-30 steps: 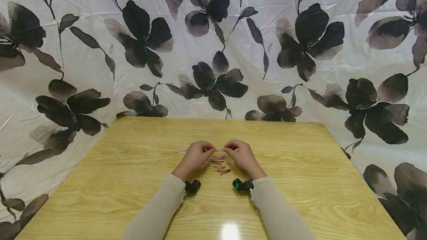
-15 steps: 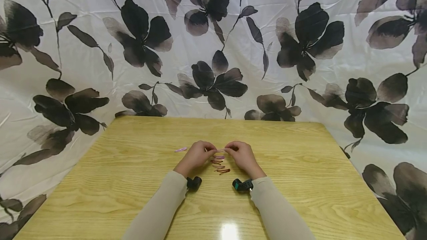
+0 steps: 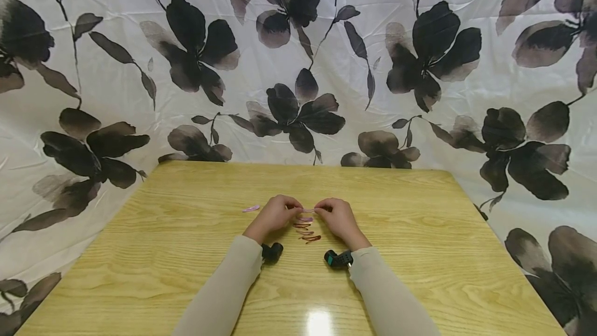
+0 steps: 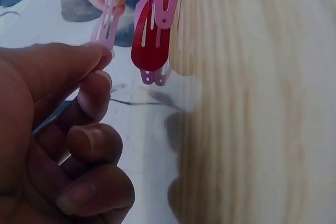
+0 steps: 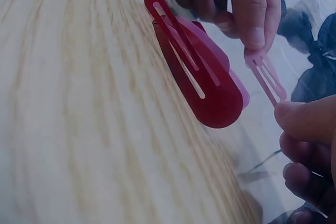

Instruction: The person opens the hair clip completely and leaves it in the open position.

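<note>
A light pink snap hair clip (image 3: 309, 210) is stretched between my hands just beyond a row of clips. My left hand (image 3: 276, 214) pinches one end between thumb and forefinger, its other fingers curled beneath in the left wrist view. At the opposite end, the thumb and forefinger of my right hand (image 3: 339, 217) pinch the same clip (image 5: 266, 77). Nearer me on the table, several red and pink clips lie one behind another, a dark red clip (image 5: 223, 100) foremost in the right wrist view. The fingertips cover both ends of the held clip.
Left of my left hand, a separate pink hair clip (image 3: 251, 208) lies on the wooden table (image 3: 396, 232). A floral cloth (image 3: 364, 82) hangs behind the table's far edge. Black wrist cameras (image 3: 338, 259) sit near both sleeves.
Both hands have edged slightly to the right over the table, keeping hold of the pink hair clip. The head view has shifted a little; the clips on the table lie as before.
</note>
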Demonstrator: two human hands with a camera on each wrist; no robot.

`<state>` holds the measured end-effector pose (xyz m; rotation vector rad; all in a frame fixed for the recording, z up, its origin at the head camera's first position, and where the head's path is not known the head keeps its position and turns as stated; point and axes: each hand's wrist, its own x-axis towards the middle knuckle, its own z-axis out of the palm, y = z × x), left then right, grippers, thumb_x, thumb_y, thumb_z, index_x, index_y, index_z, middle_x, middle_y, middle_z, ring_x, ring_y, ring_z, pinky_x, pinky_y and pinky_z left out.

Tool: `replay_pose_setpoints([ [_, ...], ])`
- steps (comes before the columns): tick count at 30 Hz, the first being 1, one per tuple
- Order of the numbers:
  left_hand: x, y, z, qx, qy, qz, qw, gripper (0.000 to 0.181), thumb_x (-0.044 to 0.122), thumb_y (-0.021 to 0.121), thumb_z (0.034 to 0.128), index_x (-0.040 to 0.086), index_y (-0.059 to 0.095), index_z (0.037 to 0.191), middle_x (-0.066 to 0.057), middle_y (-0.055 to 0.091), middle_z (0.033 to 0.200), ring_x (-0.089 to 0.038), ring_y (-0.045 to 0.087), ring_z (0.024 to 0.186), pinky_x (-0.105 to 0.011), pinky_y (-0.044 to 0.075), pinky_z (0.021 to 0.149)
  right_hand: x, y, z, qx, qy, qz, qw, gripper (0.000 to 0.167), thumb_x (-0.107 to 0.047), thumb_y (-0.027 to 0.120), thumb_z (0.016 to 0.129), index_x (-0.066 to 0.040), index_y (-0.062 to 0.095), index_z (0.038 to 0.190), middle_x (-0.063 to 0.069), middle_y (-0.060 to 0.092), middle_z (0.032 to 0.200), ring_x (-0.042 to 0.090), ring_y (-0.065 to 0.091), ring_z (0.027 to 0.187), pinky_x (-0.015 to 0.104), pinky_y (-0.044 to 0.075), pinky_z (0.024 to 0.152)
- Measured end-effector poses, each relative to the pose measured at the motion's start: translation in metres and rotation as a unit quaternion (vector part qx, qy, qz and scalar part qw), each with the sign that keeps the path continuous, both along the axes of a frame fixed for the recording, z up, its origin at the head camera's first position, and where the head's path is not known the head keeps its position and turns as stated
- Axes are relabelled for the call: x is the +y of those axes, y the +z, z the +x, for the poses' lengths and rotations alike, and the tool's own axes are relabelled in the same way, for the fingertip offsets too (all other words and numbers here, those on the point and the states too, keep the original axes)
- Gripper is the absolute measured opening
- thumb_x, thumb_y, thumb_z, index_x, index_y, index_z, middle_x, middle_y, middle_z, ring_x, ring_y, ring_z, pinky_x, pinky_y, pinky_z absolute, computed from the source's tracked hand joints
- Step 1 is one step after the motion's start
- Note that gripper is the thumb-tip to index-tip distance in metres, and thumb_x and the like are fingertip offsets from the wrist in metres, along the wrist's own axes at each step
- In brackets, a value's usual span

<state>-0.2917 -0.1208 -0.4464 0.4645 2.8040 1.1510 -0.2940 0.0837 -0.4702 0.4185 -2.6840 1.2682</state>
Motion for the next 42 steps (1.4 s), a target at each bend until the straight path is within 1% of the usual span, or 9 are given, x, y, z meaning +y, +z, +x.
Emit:
replay_pose_setpoints([
  [9,0.003,-0.003,-0.002,0.015,0.021,0.005,0.9997,0.014,0.028,0.064,0.0943,0.021,0.075,0.096,0.004,0.069,0.092,-0.011,0.058,0.080,-0.033,0.049,0.077,0.000,-0.001,0.000,0.005,-0.004,0.030,0.9995,0.009,-0.023,0.067,0.092,-0.019,0.075,0.092,0.000,0.072,0.094,0.015,0.062,0.083,0.034,0.050,0.075],
  [14,0.005,-0.006,-0.003,0.017,0.027,0.012,0.9994,0.012,0.027,0.065,0.0932,0.022,0.076,0.092,0.004,0.069,0.091,-0.012,0.059,0.080,-0.033,0.049,0.077,0.001,-0.001,0.000,0.007,-0.002,0.029,0.9995,0.009,-0.022,0.067,0.092,-0.018,0.075,0.092,0.001,0.072,0.094,0.016,0.063,0.084,0.036,0.050,0.076],
  [19,0.006,-0.009,-0.006,0.020,0.032,0.010,0.9992,0.011,0.026,0.066,0.0926,0.022,0.076,0.090,0.004,0.069,0.090,-0.012,0.059,0.080,-0.033,0.049,0.077,0.001,0.000,0.000,0.007,-0.001,0.032,0.9995,0.008,-0.022,0.068,0.092,-0.018,0.075,0.091,0.000,0.072,0.094,0.017,0.064,0.087,0.037,0.050,0.079],
  [27,0.008,-0.010,-0.006,0.020,0.034,0.023,0.9989,0.009,0.021,0.068,0.0887,0.019,0.075,0.085,0.003,0.068,0.084,-0.014,0.057,0.075,-0.032,0.048,0.072,0.002,0.000,0.000,0.010,0.005,0.033,0.9994,0.008,-0.018,0.068,0.091,-0.017,0.075,0.090,0.001,0.072,0.094,0.020,0.065,0.091,0.039,0.051,0.081],
  [35,0.008,-0.012,-0.004,0.010,0.036,0.013,0.9992,0.011,0.023,0.066,0.0907,0.019,0.076,0.089,0.002,0.070,0.088,-0.014,0.060,0.080,-0.034,0.050,0.077,0.003,0.001,0.001,0.000,0.009,0.041,0.9991,0.007,-0.019,0.068,0.091,-0.017,0.075,0.091,0.001,0.072,0.095,0.020,0.065,0.092,0.039,0.051,0.082],
  [42,0.010,-0.012,-0.005,0.011,0.038,0.005,0.9992,0.012,0.024,0.065,0.0913,0.019,0.076,0.090,0.002,0.070,0.089,-0.013,0.060,0.080,-0.034,0.050,0.077,0.003,0.001,0.002,0.008,0.014,0.043,0.9990,0.007,-0.019,0.068,0.091,-0.016,0.075,0.090,0.002,0.072,0.094,0.020,0.065,0.091,0.039,0.051,0.081],
])
